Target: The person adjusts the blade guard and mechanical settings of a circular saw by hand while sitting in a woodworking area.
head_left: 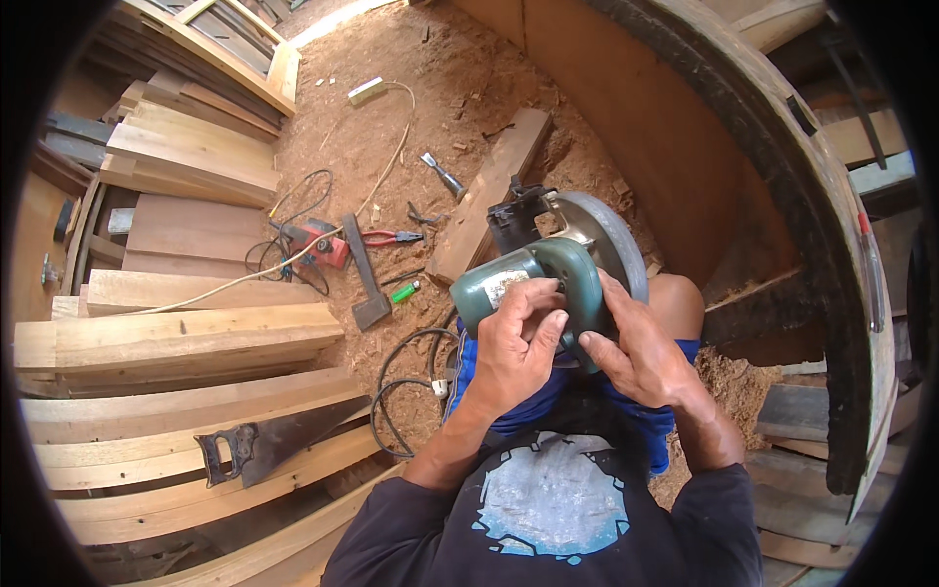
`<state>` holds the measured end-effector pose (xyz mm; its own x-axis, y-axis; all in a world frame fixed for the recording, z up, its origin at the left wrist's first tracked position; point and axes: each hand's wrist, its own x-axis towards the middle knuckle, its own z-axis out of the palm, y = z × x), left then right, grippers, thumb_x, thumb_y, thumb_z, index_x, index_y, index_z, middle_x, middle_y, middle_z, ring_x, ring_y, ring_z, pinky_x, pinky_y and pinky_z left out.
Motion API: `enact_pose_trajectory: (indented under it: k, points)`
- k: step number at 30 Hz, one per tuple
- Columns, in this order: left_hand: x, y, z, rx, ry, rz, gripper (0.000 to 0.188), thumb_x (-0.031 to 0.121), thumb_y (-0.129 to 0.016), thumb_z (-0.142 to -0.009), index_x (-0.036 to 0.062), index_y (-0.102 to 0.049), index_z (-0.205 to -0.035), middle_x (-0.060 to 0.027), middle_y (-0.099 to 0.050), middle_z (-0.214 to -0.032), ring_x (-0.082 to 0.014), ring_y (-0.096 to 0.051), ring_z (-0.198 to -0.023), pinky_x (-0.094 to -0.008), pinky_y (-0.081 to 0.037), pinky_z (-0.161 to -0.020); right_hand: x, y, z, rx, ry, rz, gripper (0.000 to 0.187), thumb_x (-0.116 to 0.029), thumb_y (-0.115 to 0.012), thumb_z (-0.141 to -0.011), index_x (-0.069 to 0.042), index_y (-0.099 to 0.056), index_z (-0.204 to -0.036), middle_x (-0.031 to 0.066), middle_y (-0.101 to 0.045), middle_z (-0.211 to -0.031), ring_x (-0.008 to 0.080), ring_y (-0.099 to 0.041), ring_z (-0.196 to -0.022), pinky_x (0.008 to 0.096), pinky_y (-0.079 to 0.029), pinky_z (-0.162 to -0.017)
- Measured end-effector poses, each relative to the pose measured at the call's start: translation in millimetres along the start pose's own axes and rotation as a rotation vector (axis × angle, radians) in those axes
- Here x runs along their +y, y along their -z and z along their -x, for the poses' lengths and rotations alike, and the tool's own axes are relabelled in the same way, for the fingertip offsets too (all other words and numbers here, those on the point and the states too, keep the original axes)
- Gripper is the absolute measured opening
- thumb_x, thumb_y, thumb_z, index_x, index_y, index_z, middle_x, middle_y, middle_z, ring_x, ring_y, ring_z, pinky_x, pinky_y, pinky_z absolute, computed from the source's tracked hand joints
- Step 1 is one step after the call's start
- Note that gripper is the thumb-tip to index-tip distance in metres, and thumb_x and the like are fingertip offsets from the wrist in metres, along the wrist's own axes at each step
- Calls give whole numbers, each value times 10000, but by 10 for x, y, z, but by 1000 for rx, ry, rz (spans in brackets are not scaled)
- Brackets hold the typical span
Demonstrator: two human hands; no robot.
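Left hand (518, 344) half-curled, contents unclear, right hand (643, 354) part-open against circular saw (579, 279) between: your slack hold could tip it.

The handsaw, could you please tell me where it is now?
In the head view, the handsaw lies at the lower left, on the light wooden boards, left of the left hand.

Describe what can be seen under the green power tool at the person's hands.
Around the green power tool, blue legwear and a bare knee show. Whatever lies directly beneath cannot be seen: the tool itself, the left hand and the right hand cover it.
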<state>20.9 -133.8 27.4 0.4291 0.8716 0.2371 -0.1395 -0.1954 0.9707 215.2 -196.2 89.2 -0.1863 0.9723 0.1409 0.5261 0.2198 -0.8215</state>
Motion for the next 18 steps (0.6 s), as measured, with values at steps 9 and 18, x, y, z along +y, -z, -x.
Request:
enact_pose_trajectory:
  k: [9,18]
  points:
    - [91,34,-113,187,-124,-269,121,38,-746,-1021,-46,-751,-1108,-83,-782,-948,-106,-733,-822,-273,-589,-733,-14,-50,-43,-7,-35,-35,777,-154,-691,-987,184,-334,-1588,419,-492,-1547,530,-466,-1490,507,-366,-1259]
    - [177,23,-206,206,-254,-488,82,18,-764,-940,-13,-712,-994,-132,-764,-859,-205,-752,-722,-326,-580,-673,-24,-33,-49,-1,18,28,767,-131,-677,-977,178,-332,-1588,423,-501,-1530,546,-469,-1474,515,-370,-1254]
